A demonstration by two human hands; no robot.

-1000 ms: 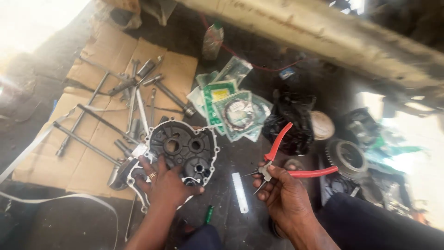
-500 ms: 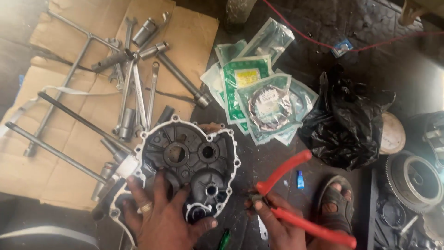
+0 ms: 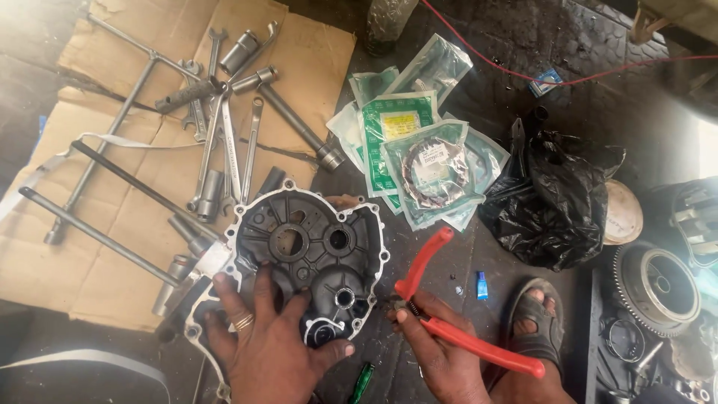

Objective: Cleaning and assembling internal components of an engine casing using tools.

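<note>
Item: dark engine crankcase cover [image 3: 310, 258], inner face up on the ground beside the cardboard [image 3: 112, 247], pinned flat under the spread left hand [image 3: 273, 337]; right hand [image 3: 441, 352] clenched around red-handled pliers [image 3: 449, 314], seemingly readied for use

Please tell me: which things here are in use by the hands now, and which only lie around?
In use:
left hand on the engine cover
right hand holding red-handled pliers

Lying around:
wrenches and sockets on cardboard
gasket packets
black plastic bag
geared wheel
</note>
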